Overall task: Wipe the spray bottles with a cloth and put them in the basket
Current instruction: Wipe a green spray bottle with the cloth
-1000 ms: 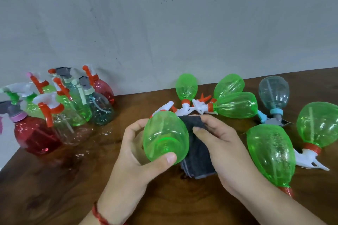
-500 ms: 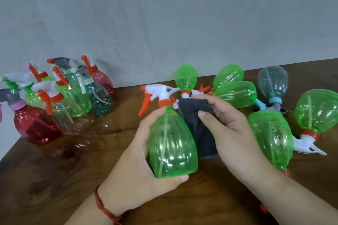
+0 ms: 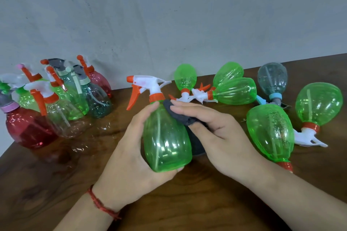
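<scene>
my left fingers wrap the bottle, held upright above the desk; my right fingers pinch the cloth against its shoulder, near the neck.

Dark wood table, back edge against the wall. Left end has a tight upright cluster: front red bottle, clear bottle just beside it, teal bottle, back red bottle, and green uprights packed between. On the right half the bottles lie on their sides: green trio at the back with heads close together, grey bottle, near green bottle, and end green bottle with its white head toward the front.
</scene>
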The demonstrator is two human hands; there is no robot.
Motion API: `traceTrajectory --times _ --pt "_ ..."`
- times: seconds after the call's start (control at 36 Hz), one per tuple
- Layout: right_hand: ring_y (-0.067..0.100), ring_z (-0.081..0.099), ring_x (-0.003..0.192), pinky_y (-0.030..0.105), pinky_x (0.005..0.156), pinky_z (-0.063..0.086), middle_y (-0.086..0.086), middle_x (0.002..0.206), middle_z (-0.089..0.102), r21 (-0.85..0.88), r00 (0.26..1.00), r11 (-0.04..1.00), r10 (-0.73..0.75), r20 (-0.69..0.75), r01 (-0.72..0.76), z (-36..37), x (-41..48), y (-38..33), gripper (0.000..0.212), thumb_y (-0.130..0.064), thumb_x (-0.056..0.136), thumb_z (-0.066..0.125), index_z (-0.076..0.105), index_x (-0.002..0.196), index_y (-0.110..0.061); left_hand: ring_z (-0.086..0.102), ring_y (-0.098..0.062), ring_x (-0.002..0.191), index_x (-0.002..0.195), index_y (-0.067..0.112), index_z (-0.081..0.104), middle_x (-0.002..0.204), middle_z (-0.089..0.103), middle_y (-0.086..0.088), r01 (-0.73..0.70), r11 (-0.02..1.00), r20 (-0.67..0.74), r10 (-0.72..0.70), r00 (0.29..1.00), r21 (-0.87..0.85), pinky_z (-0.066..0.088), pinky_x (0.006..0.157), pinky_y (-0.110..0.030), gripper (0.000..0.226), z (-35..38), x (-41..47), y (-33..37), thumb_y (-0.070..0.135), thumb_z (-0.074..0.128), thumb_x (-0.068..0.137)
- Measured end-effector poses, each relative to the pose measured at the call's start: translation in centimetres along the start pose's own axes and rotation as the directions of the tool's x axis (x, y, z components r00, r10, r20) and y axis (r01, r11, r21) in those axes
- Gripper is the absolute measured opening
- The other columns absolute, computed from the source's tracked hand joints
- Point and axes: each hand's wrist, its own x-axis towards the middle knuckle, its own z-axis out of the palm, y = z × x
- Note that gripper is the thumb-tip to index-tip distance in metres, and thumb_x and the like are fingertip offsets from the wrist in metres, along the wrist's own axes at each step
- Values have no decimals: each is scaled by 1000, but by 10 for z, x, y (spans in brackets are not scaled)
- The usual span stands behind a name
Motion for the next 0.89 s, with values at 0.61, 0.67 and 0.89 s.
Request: traceTrajectory --times 0.61,0.67,0.89 --pt "-1 53 139 24 118 41 -20 143 64 -105 993 989 -113 -33 109 6 -7 3 60 20 96 51 75 130 -23 53 -13 145 161 28 35 156 49 17 28 999 -97 -31 995 -39 44 117 -27 118 0 -2 -10 28 101 64" --pt "-4 52 138 19 117 39 -22 141 65 -100 994 992 -88 -62 81 5 -5 4 56 15 100 52 73 133 -26 52 -16 146 162 24 35 158 48 12 -13 1000 -37 13 999 -1 42 118 -25 117 4 -3 -8 33 100 65" --pt "-7 50 139 13 116 36 -23 142 64 -64 998 998 -22 -52 19 5 -4 6 53 10 103 51 72 134 -28 49 -17 147 162 17 35 158 46 3 -82 992 2 82 997 99 38 119 -20 114 7 -2 -12 26 100 69"
